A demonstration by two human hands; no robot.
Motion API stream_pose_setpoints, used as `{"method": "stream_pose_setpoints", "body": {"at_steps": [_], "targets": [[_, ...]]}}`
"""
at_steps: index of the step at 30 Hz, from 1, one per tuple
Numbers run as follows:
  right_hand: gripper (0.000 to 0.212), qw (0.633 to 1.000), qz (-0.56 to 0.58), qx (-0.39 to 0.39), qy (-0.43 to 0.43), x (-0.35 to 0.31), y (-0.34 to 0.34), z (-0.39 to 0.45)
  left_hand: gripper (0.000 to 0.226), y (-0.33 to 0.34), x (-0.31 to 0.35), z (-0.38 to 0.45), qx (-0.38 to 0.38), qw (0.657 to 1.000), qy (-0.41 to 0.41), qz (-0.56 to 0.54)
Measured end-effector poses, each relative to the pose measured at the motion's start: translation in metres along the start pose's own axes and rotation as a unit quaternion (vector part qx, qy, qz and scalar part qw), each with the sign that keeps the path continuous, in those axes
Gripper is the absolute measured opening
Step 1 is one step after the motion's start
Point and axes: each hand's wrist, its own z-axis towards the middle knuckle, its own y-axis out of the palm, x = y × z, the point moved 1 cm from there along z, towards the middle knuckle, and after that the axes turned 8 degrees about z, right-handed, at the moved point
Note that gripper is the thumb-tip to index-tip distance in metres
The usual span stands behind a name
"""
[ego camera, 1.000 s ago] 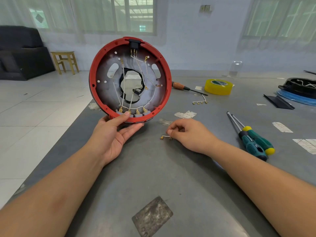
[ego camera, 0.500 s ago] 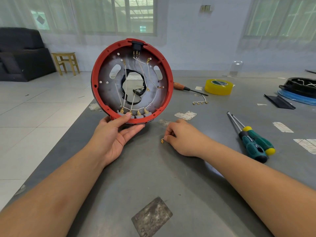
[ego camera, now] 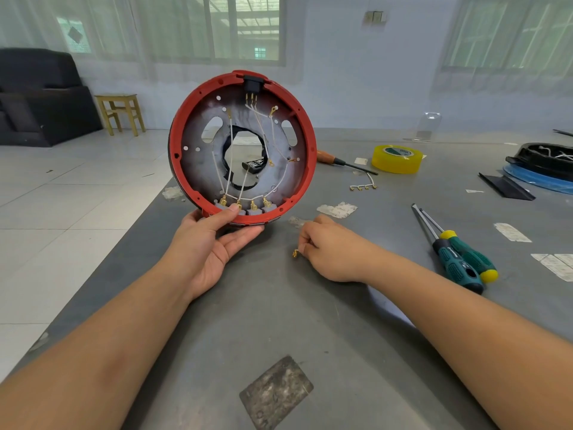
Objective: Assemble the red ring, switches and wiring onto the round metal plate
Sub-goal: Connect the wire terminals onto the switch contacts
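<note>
My left hand point(ego camera: 207, 247) holds the round metal plate point(ego camera: 198, 169) upright by its lower edge, thumb on the inside. The red ring point(ego camera: 305, 141) sits around the plate's rim. A black socket point(ego camera: 253, 82) is at the top, several grey switches point(ego camera: 248, 210) with brass terminals line the bottom, and white wires point(ego camera: 231, 156) run across the face. My right hand point(ego camera: 333, 249) rests on the grey table point(ego camera: 341, 336), fingers pinching a small brass-tipped wire piece point(ego camera: 295, 253).
A loose wire harness point(ego camera: 362, 185), a wooden-handled screwdriver point(ego camera: 339, 161) and a yellow tape roll point(ego camera: 397, 158) lie behind. Two green-handled screwdrivers point(ego camera: 459, 262) lie to the right. A black and blue part point(ego camera: 545, 169) sits at far right. The table's left edge drops to tiled floor.
The plate shifted slightly right and turned more square to me. My right hand drew the brass-tipped wire piece a little nearer and curled over it, hiding most of it.
</note>
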Motion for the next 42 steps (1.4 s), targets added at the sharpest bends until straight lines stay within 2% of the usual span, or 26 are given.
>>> {"method": "stream_pose_setpoints", "body": {"at_steps": [7,11,15,19,24,29,33,38,42], "targets": [[0.006,0.984,0.024,0.141,-0.106,0.002,0.001,-0.017,0.053,0.000,0.000,0.002,-0.004,1.000,-0.009,0.009],[0.007,0.967,0.034,0.172,-0.184,-0.006,0.003,-0.019,0.055,0.000,-0.001,0.001,-0.004,1.000,-0.013,0.013],[0.005,0.960,0.057,0.201,-0.188,-0.008,0.002,-0.019,0.056,0.002,-0.001,0.003,-0.007,1.000,-0.022,0.016],[0.016,0.944,0.054,0.254,-0.204,-0.009,0.000,-0.018,0.062,0.002,-0.002,0.004,-0.018,0.999,-0.031,0.024],[0.014,0.936,0.086,0.279,-0.198,-0.011,-0.001,-0.015,0.066,0.004,-0.003,0.004,-0.028,0.998,-0.038,0.038],[0.009,0.939,0.073,0.279,-0.187,-0.021,-0.016,-0.005,0.067,0.005,-0.002,0.005,-0.036,0.997,-0.047,0.043],[0.008,0.951,0.033,0.242,-0.191,-0.042,-0.035,0.011,0.067,0.006,-0.002,0.005,-0.040,0.997,-0.049,0.044],[0.015,0.972,-0.097,0.136,-0.164,-0.059,-0.047,0.039,0.069,0.005,-0.002,0.005,-0.053,0.996,-0.054,0.044],[0.015,0.972,-0.113,0.129,-0.163,-0.055,-0.049,0.048,0.069,0.003,-0.003,0.005,-0.062,0.996,-0.057,0.042]]}}
